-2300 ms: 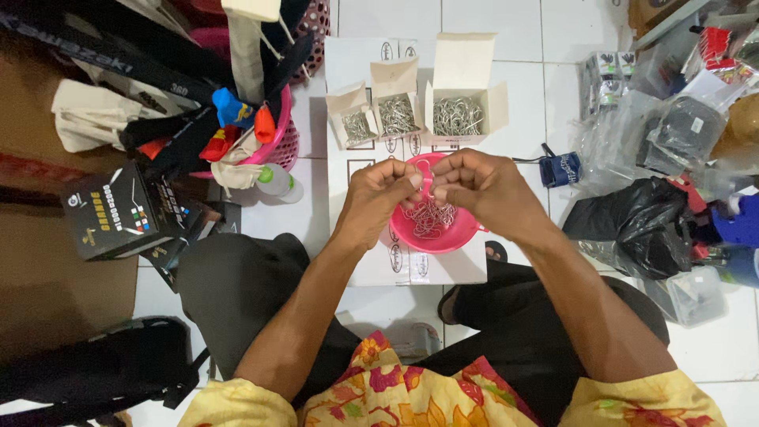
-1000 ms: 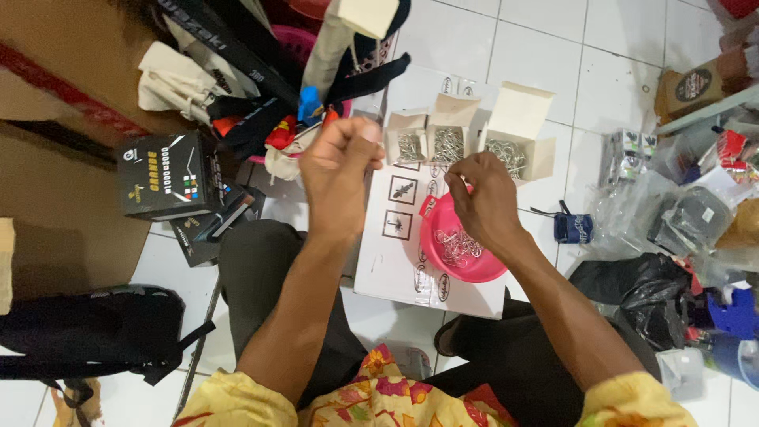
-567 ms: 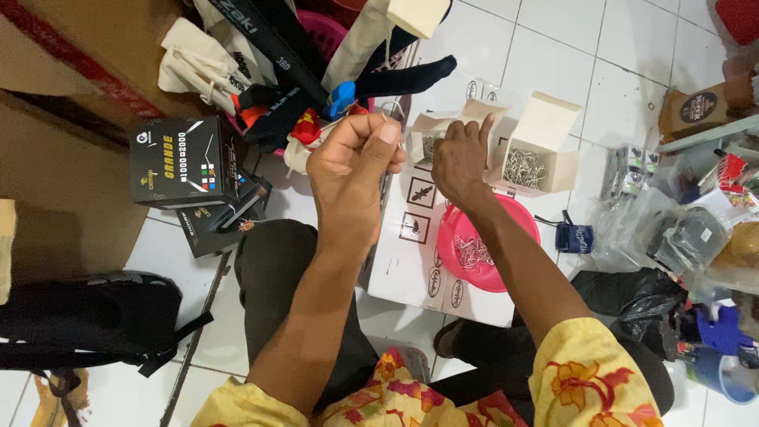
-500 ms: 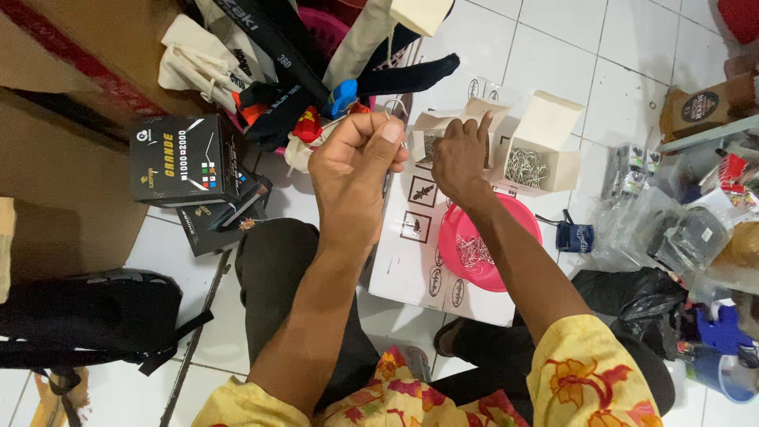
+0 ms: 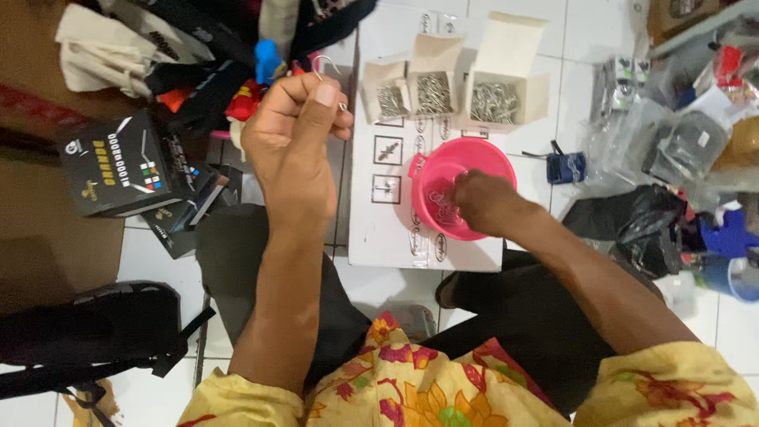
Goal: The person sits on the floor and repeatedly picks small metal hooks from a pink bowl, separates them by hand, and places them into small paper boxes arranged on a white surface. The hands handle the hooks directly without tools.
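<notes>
**One hook raised, the other hand in the bowl**

Head view: you sit on a white tiled floor with a flat white cardboard sheet (image 5: 371, 229) laid in front of your knees. Your left hand (image 5: 294, 138) is raised and clenched around a small metal hook (image 5: 322, 65), whose curved end sticks up above your fingers; whether more hooks sit inside the fist cannot be told. Your right hand (image 5: 484, 202) reaches down into the pink bowl (image 5: 474, 154) on the cardboard, its fingertips buried among the loose metal hooks (image 5: 443, 209) lying there. Whether those fingers have pinched one or are only touching the pile is not visible.

Just beyond the bowl stand three small open cardboard boxes (image 5: 452, 85) in a row, each holding a heap of silvery hooks. To your left lie a black printed box (image 5: 118, 162) and a tangle of black straps and cloth bags (image 5: 142, 47); to your right, clear plastic packets (image 5: 672, 134) and a black plastic bag (image 5: 632, 221).

As a judgement of progress: the sorting looks mid-way. The three boxes already hold a good amount each, yet the bowl keeps a visible pile of hooks to go through, and the one in your left hand is not yet placed anywhere.
</notes>
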